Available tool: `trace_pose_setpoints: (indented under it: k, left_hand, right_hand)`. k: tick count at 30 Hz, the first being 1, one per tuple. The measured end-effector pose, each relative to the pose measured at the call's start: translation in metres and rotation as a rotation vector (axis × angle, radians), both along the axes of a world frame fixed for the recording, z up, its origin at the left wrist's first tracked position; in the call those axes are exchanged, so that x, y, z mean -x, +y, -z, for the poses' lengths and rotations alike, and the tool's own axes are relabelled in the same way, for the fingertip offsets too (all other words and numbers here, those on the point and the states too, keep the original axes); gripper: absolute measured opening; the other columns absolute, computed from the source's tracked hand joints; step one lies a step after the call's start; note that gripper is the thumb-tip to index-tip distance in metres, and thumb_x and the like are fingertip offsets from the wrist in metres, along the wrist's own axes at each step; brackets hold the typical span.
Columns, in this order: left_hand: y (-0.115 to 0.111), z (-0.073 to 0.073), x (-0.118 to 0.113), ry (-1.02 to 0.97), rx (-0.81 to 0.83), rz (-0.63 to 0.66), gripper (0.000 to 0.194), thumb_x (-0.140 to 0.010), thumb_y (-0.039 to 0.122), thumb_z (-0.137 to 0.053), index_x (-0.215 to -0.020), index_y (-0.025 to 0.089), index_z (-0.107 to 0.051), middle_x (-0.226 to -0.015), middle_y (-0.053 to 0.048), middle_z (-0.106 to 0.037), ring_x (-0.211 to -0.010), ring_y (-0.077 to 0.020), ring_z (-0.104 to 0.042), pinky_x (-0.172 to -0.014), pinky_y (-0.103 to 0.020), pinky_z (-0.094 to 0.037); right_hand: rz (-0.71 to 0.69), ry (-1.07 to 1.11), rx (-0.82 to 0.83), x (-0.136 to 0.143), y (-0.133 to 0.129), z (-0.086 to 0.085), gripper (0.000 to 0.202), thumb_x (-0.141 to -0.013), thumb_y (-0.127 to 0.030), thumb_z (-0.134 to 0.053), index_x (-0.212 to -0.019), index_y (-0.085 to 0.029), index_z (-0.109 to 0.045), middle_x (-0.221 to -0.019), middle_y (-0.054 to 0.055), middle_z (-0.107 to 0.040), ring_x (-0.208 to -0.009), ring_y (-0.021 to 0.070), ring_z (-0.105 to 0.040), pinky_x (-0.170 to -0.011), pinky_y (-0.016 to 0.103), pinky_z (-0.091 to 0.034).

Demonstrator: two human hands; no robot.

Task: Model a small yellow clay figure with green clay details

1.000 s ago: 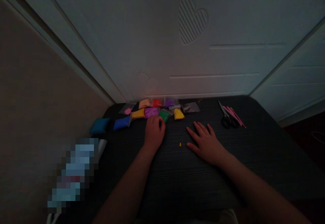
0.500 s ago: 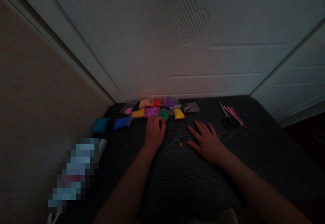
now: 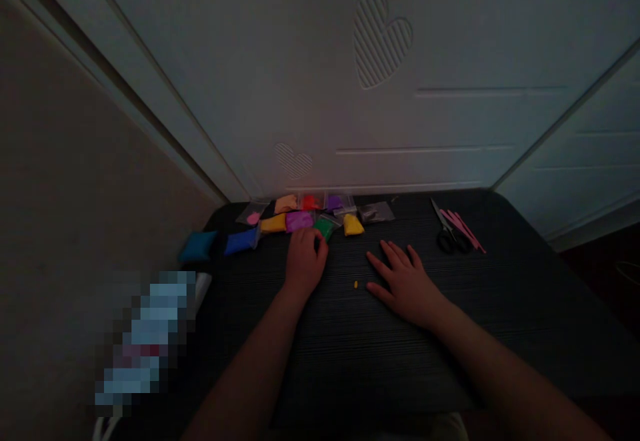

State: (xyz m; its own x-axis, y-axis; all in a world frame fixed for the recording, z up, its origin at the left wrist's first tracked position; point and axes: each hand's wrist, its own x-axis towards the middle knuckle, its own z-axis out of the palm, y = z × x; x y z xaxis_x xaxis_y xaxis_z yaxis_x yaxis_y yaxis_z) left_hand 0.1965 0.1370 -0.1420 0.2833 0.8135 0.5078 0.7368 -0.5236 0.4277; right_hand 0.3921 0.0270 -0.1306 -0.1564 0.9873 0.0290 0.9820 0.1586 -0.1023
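My left hand rests on the dark table with its fingers curled, next to the green packet and the magenta packet. What its fingertips hold, if anything, is hidden. Flat on the table to the right lies my right hand, fingers spread and holding nothing. A tiny yellow piece sits between the two hands, just left of my right thumb. The yellow packet is beyond it, near the back.
More coloured packets line the back, with a blue packet and a teal packet at the left. Black-handled scissors and pink sticks lie at the back right. A blurred object stands at the left edge.
My right hand has shifted slightly left, closer to the tiny yellow piece. My left hand has hardly moved.
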Motion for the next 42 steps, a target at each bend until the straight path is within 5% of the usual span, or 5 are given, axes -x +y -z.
trace_pose_setpoints:
  k: [42]
  left_hand:
    - [0.001,-0.0004,0.0005,0.014,-0.002,-0.003,0.005,-0.077,0.015,-0.046,-0.075,0.019,-0.044,-0.078,-0.004,-0.051,-0.08,-0.0192,-0.047,-0.074,-0.032,-0.039]
  right_hand:
    - [-0.022,0.042,-0.043,-0.0004,-0.0005,0.002,0.058,-0.082,-0.057,-0.027,-0.131,-0.027,-0.031,-0.14,0.013,-0.027,-0.128,0.0297,-0.02,-0.099,0.054,-0.011]
